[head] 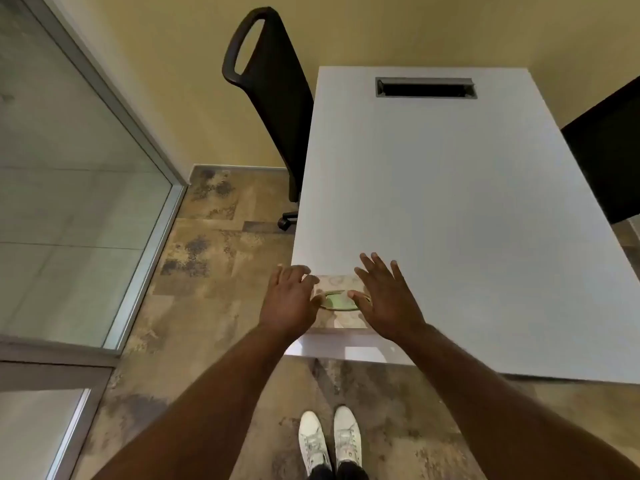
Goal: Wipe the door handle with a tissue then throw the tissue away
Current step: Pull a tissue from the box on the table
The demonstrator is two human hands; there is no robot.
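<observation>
Tissue box sat at the near edge of the white table, 2 hands, left hand and right hand, spread and empty around it, so a hard pull might tip it off.

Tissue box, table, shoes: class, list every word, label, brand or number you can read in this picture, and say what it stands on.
None can be read.
Tissue box: a faint round pattern on its top, no legible lettering; both hands partly cover it.
White table: plain, no text.
White shoes: no legible mark.
Black chair: no visible label.
</observation>
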